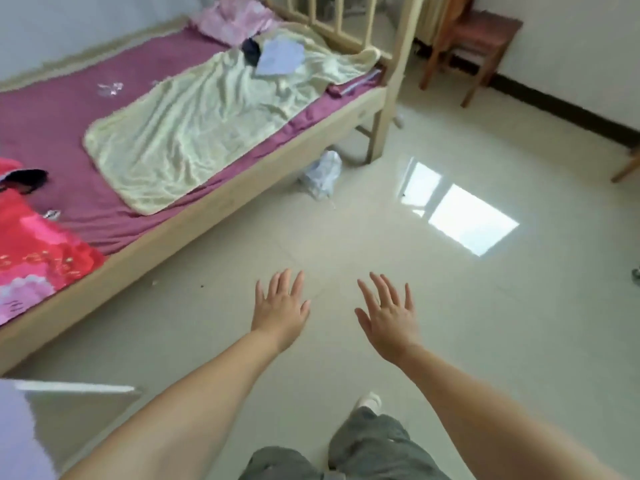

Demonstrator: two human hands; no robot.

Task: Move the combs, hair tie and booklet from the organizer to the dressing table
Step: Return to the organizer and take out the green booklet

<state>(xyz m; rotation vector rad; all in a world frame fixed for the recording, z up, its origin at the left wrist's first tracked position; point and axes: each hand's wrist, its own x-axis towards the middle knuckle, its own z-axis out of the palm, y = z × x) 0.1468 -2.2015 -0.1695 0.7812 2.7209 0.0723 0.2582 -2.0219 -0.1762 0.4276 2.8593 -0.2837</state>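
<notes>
Left hand: held out over the floor, palm down, fingers wide and spread, holding nothing.
Right hand: held out just right of the left hand and apart from it, palm down, fingers wide and spread, holding nothing.
Arms: both bare forearms reach forward from the near edge.
Task things: combs, hair tie, booklet, organizer and dressing table cannot be made out anywhere in view.
Floor: pale glossy tiles; a bright window reflection lies to the right, beyond the hands.
Bed: pale wooden frame on the left, running from near left to far centre, with a purple sheet.
Blanket: pale yellow, rumpled, spread on the sheet.
Red quilt: at the near left end of the bed.
Pink pillow: at the far end of the bed.
Plastic bag: on the floor beside the bed, near its far leg.
Chair: wooden, far right, against the wall.
Legs: grey trousers and 1 white shoe at the near edge, below the hands.
</notes>
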